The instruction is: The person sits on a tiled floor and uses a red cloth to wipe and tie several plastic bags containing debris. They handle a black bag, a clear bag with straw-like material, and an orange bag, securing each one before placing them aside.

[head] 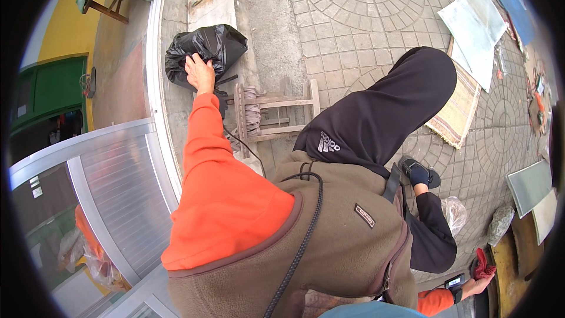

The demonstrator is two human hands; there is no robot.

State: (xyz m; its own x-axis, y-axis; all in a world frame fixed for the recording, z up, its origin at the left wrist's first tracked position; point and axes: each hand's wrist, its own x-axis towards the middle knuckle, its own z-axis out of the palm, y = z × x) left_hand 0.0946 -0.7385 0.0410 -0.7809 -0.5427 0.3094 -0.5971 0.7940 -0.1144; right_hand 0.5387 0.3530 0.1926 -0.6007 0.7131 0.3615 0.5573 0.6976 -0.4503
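Observation:
My left hand reaches out at the upper left and grips a black plastic bag. The fingers curl against its gathered top, partly lost among the folds. The bag lies on a concrete ledge beside a door track, with dark straps showing under it. Far off at the lower right, my right hand clasps a bunched red cloth. Near that wrist, which wears a dark band, a small device with a lit screen is visible.
A small wooden frame wound with fabric strips stands close to my knee. Glass-like panes and a woven mat lie on the paving. Boards and a clear plastic bag are at the right. A metal-framed door lines the left.

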